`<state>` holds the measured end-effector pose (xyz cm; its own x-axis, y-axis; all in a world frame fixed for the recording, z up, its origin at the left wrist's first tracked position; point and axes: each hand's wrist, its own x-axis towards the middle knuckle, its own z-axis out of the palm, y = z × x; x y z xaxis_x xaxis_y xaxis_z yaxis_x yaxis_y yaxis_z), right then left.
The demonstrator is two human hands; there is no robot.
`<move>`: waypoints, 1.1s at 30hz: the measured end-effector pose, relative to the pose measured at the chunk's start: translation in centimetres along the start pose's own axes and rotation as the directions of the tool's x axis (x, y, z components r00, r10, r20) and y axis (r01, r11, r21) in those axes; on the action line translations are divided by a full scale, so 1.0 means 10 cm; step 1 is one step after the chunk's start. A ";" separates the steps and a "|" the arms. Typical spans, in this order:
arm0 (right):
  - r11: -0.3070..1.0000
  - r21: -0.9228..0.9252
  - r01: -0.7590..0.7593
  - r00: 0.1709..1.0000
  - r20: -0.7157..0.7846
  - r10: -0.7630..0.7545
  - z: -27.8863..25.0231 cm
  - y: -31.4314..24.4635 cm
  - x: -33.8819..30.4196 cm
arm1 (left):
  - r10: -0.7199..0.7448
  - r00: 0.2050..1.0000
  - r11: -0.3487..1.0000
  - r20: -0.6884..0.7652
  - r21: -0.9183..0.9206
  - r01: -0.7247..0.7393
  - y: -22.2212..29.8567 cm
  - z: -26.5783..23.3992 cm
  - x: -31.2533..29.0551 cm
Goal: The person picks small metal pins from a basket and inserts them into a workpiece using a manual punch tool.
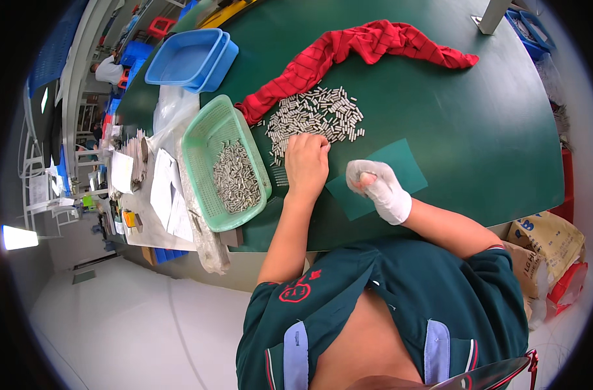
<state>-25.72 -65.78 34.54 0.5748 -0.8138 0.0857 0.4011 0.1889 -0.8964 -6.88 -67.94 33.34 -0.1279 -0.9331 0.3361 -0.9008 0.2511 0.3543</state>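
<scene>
Green basket (205, 140) left; red cloth (348, 49) beyond pins (316, 117).

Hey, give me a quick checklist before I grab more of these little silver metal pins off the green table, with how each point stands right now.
1. Pile of small silver metal pins within reach of the bare left hand: ok, the fingertips touch its near edge.
2. Green plastic mesh basket has room: ok, pins cover only part of its bottom.
3. Basket close to the left hand: ok, right beside it.
4. Right hand in the white cloth glove free: cannot tell, it is curled into a fist and may hold pins.
5. Red cloth clear of the pile: not ok, it lies against the pile's far edge.
6. Row of pins lined up by the left wrist: cannot tell, too small.
</scene>
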 end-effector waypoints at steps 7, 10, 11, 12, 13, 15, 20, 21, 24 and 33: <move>1.000 -0.008 -0.003 1.000 -0.014 0.003 -0.03 0.00 0.00 | -0.024 0.999 0.946 0.041 -0.322 0.036 -0.05 -0.03 -0.08; 0.992 -0.110 0.069 0.998 0.013 -0.068 -0.01 0.00 -0.01 | -0.143 0.977 0.559 0.159 -0.801 0.212 -0.08 -0.08 -0.19; 0.987 -0.129 0.093 0.995 0.046 -0.088 0.00 -0.01 -0.03 | -0.146 0.976 0.558 0.160 -0.802 0.214 -0.07 -0.09 -0.21; 0.982 -0.148 0.117 0.991 0.080 -0.106 0.00 -0.01 -0.04 | -0.136 0.978 0.501 0.161 -0.840 0.208 -0.06 -0.11 -0.23; 0.982 -0.149 0.115 0.991 0.083 -0.104 0.01 -0.01 -0.05 | -0.125 0.979 0.441 0.161 -0.875 0.200 -0.05 -0.12 -0.25; 0.976 -0.158 0.147 0.988 0.075 -0.136 0.01 0.00 -0.04 | -0.116 0.980 0.411 0.164 -0.890 0.198 -0.06 -0.12 -0.27; 0.994 0.036 0.102 0.994 -0.049 -0.100 -0.01 0.02 0.01 | -0.073 0.984 0.356 0.164 -0.917 0.179 -0.03 -0.16 -0.31; 0.993 0.077 0.094 0.993 -0.084 -0.088 -0.01 -0.01 0.03 | -0.095 0.977 0.374 0.190 -0.903 0.212 -0.02 -0.17 -0.32; 0.989 0.086 0.119 0.980 -0.171 -0.103 -0.07 -0.03 0.08 | -0.116 0.966 0.601 0.232 -0.758 0.254 0.10 -0.28 -0.28; 0.967 0.218 0.130 0.962 -0.266 -0.069 -0.11 -0.10 0.17 | 0.133 0.933 0.989 0.334 -0.111 -0.101 0.45 -0.32 -0.14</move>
<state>-25.93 -67.98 35.07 0.3355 -0.9416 0.0287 0.6180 0.1970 -0.7611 -9.43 -64.67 37.22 -0.3773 -0.9235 0.0695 -0.8315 0.3708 0.4136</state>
